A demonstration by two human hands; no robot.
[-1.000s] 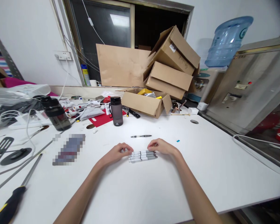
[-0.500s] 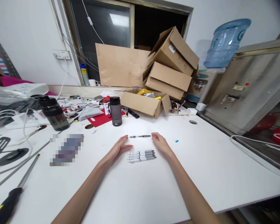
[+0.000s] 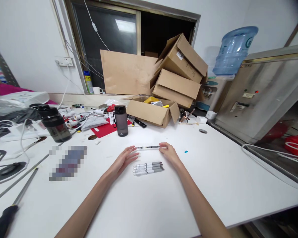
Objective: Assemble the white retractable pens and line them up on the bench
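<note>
A slim pen [image 3: 149, 147] with a dark grip lies crosswise between my hands. My right hand [image 3: 169, 153] closes thumb and fingertips around its right end. My left hand [image 3: 124, 159] is at the left end, fingers spread apart and the fingertips close to the pen; whether they touch it I cannot tell. Nearer to me, several white pens with grey grips [image 3: 149, 168] lie side by side in a row on the white table [image 3: 144, 205], their dark tips pointing right.
A dark bottle [image 3: 121, 121] stands behind the pens, beside a red sheet [image 3: 103, 130] and an open cardboard box [image 3: 149, 112]. On the left are a blurred-out flat object [image 3: 69, 162], a screwdriver [image 3: 8, 211] and another bottle [image 3: 54, 124]. A small blue scrap [image 3: 186, 151] lies right.
My right hand's fingertips have closed around the pen's right end. My left hand stays beside the left end. The camera view has shifted slightly; the row of pens lies as before.
</note>
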